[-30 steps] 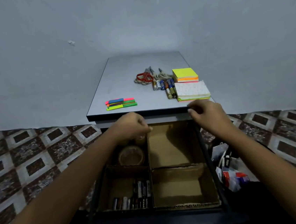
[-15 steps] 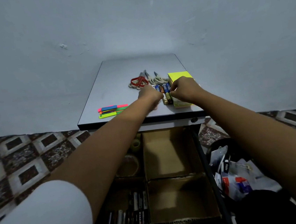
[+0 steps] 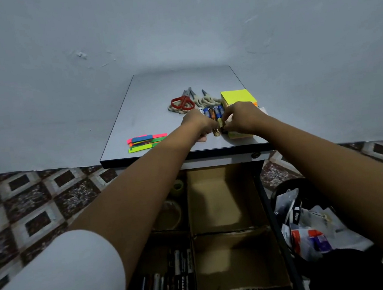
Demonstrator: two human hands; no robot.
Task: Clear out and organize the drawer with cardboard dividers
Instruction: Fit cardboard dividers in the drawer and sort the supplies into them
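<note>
The open drawer (image 3: 271,207) below the table is split by cardboard dividers (image 3: 230,231) into compartments. Several batteries (image 3: 174,281) lie in the near left one, tape rolls (image 3: 169,214) in the far left; both right ones hold nothing. On the table (image 3: 179,84), my left hand (image 3: 196,123) and my right hand (image 3: 239,116) close from both sides around a row of batteries (image 3: 214,113), fingers pinching them at their near ends.
On the table lie scissors (image 3: 182,102), yellow sticky notes (image 3: 237,96), a note pad (image 3: 239,134) under my right hand, and coloured strips (image 3: 146,141) at the left. A black bin (image 3: 312,222) with wrappers stands right of the drawer. Tiled floor lies left.
Both hands rose from the drawer's back edge to the table top and closed in on the batteries. The view moved closer to the table.
</note>
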